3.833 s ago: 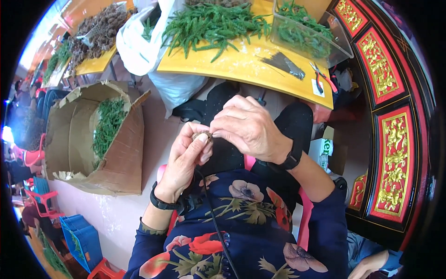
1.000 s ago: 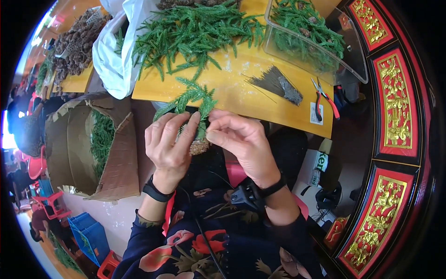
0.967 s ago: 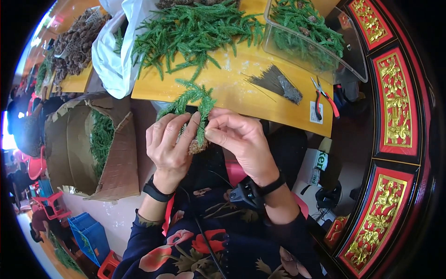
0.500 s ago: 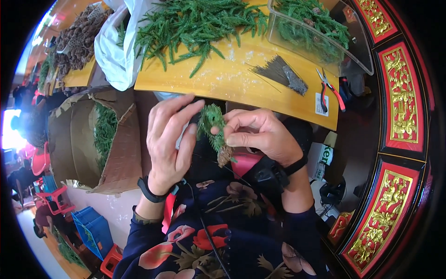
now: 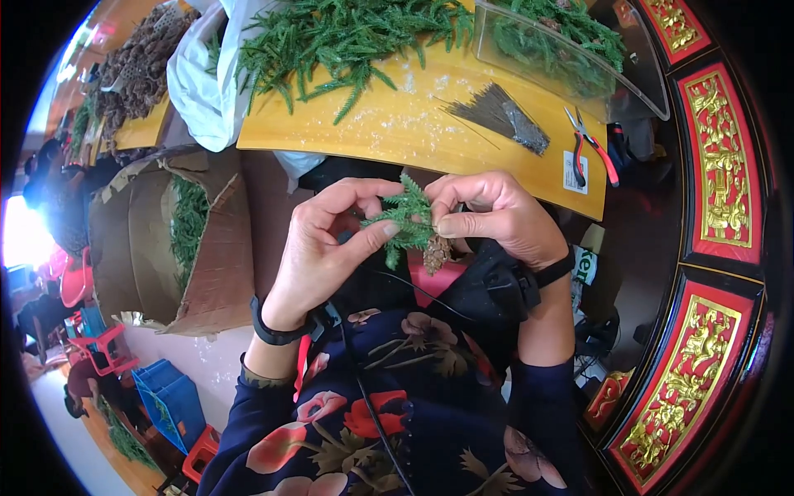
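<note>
In front of my body I hold a small green artificial pine sprig [image 5: 405, 217] with a brown pine cone [image 5: 436, 255] hanging at its lower right. My right hand [image 5: 500, 217] pinches the sprig between thumb and forefinger just above the cone. From the other side, my left hand [image 5: 335, 240] has its thumb and fingers closed on the sprig's needles. The sprig's stem is hidden behind the fingers. On the table [image 5: 389, 124] ahead lie a fan of thin dark wires [image 5: 500, 117] and red-handled pliers [image 5: 590, 147].
A heap of green sprigs [image 5: 347, 41] covers the table's far side, beside a white plastic bag [image 5: 203, 91]. A clear bin [image 5: 546, 58] of sprigs and cones stands far right. Left are a cardboard box [image 5: 136, 248] and blue crate [image 5: 169, 405]; a carved red-gold panel [image 5: 718, 157] rises right.
My left hand has gone from spread fingers to closing on the sprig. The sprig and my right hand have shifted to the right.
</note>
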Demonstrator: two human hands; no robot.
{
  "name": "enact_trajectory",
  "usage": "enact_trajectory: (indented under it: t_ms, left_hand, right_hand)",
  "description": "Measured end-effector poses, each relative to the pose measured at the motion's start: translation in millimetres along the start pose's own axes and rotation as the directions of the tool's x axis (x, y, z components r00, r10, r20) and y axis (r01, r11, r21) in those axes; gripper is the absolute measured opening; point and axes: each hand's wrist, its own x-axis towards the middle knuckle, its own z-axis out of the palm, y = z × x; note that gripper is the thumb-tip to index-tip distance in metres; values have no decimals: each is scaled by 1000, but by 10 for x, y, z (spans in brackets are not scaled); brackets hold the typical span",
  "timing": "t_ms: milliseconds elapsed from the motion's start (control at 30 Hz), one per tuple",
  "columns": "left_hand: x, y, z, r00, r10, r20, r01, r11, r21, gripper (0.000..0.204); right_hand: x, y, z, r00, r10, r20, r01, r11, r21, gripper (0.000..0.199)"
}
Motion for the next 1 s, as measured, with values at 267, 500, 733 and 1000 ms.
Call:
enact_trajectory:
  t_ms: [267,500,733,1000]
  left_hand:
    - [-2,-62,70,966,-219,-138,192,964,-185,13]
    - [38,-155,3,946,-174,-275,123,974,-191,15]
    - [18,-111,44,938,-118,-326,69,985,-158,15]
    - [9,-107,74,944,-126,-305,67,979,-195,17]
  right_hand:
    - [4,-29,69,987,-14,-160,14,1000,-6,6]
    - [-73,-105,459,756,-497,-425,344,855,-387,5]
    - [134,157,637,702,-553,-449,67,679,-731,5]
    - [217,207,680,643,-647,-410,74,586,-807,8]
